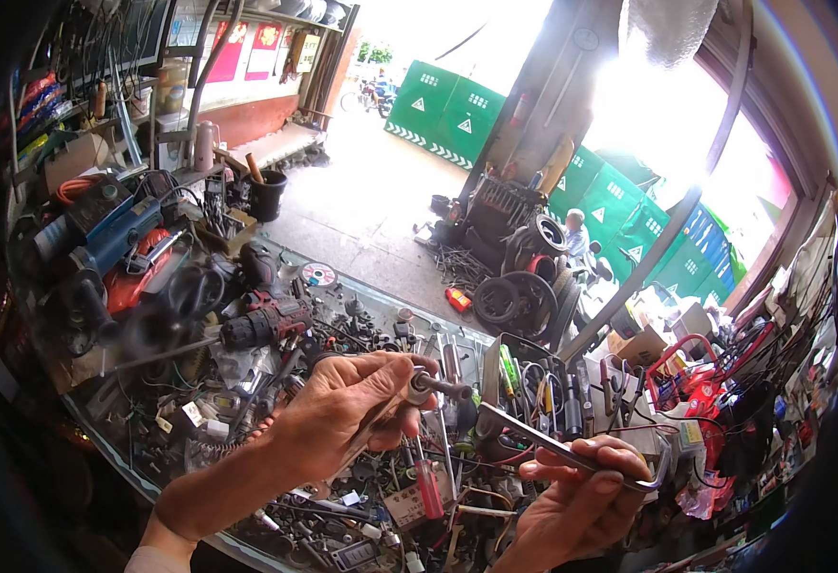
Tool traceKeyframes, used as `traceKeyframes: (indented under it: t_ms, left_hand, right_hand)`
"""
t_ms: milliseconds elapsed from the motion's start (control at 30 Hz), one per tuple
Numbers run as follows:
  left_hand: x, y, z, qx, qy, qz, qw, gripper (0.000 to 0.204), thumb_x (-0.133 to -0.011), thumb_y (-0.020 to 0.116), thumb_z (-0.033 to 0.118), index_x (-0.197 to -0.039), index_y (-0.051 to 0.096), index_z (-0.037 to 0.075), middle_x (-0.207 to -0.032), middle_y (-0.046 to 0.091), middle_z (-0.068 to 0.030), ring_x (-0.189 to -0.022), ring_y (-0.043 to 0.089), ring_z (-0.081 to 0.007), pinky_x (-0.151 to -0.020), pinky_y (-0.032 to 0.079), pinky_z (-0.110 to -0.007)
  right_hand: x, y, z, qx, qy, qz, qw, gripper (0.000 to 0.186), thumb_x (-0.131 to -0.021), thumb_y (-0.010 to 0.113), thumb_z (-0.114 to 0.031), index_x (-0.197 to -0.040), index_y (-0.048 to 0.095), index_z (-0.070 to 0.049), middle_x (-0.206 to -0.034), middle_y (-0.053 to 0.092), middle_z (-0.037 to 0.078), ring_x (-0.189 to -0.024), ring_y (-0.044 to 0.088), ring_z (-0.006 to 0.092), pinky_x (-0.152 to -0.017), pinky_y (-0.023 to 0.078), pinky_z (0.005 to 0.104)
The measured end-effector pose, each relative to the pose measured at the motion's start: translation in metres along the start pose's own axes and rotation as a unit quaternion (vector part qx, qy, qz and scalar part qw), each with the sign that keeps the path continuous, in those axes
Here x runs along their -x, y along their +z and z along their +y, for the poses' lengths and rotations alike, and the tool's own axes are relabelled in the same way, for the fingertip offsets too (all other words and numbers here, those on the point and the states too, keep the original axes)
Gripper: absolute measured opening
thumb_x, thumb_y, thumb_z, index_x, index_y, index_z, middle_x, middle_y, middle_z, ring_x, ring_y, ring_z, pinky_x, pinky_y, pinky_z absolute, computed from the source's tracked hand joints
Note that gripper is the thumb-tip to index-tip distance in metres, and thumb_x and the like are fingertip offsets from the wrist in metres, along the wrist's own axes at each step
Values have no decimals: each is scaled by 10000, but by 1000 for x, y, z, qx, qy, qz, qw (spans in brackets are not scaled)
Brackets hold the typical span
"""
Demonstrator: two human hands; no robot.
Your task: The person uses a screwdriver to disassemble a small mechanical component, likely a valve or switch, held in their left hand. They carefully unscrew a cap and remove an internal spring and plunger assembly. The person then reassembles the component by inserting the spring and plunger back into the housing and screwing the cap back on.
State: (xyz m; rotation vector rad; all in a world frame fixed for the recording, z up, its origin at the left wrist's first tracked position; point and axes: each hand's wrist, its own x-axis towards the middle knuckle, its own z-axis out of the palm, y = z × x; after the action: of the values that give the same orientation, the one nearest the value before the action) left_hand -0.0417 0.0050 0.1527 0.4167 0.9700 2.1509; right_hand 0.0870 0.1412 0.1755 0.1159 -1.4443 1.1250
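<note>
My left hand (338,406) is closed around a metal part. A round collar and a short dark pin, like a bolt (452,390), stick out of its fingers to the right; the rest of the part is mostly hidden in the palm. To the right, my right hand (581,506) grips a flat metal bar (524,427) between thumb and fingers. The bar slants up to the left, and a bent shiny end shows by the fingertips. The two held pieces are apart. Below and between the hands lies a screwdriver with a red handle (428,489).
Small parts crowd the glass-topped bench (137,473). A cordless drill (266,327) lies left of my hands, near a blue power tool (123,234). An open metal box (491,372) holds pens and hand tools. Wheels (498,300) stand beyond, near a person (576,234).
</note>
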Motion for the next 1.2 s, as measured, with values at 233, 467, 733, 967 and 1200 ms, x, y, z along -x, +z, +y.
traceKeyframes:
  t_ms: [233,467,733,967,1200]
  left_hand:
    - [0,-5,-11,-23,23,-26,999,322,-998,488,259,-1134,570,-21,-881,663,-114,-620,620,-94,-465,439,-212]
    - [0,0,-13,-41,68,-3,997,326,-993,501,237,-1171,560,-29,-804,663,-111,-592,610,-106,-441,424,-214]
    - [0,-1,-20,-97,200,16,975,350,-996,506,231,-1217,550,-36,-719,658,-86,-522,517,-54,-469,413,-196]
    - [7,5,-26,-107,265,55,957,337,-1000,501,206,-1245,543,-21,-717,653,-76,-529,497,-42,-476,404,-190]
    - [8,9,-28,-112,211,51,970,335,-1000,503,222,-1224,553,-22,-715,652,-81,-524,500,-41,-465,400,-194]
  right_hand:
    - [7,2,7,34,-28,7,999,341,-948,571,-262,-1028,526,66,-930,569,184,-582,639,231,-458,574,303]
    - [7,-3,6,47,-22,-2,999,349,-949,565,-279,-1061,501,45,-940,545,179,-575,645,248,-452,581,303]
    - [-3,-7,1,53,43,-14,998,320,-918,629,-226,-993,620,84,-672,659,135,-511,592,158,-478,467,249]
    - [-3,-7,-3,-7,85,-32,996,309,-908,645,-216,-994,622,81,-718,666,147,-518,590,160,-482,474,265]
    - [-10,-11,-17,2,62,-77,995,212,-885,630,-122,-976,627,69,-783,660,159,-588,609,175,-529,500,287]
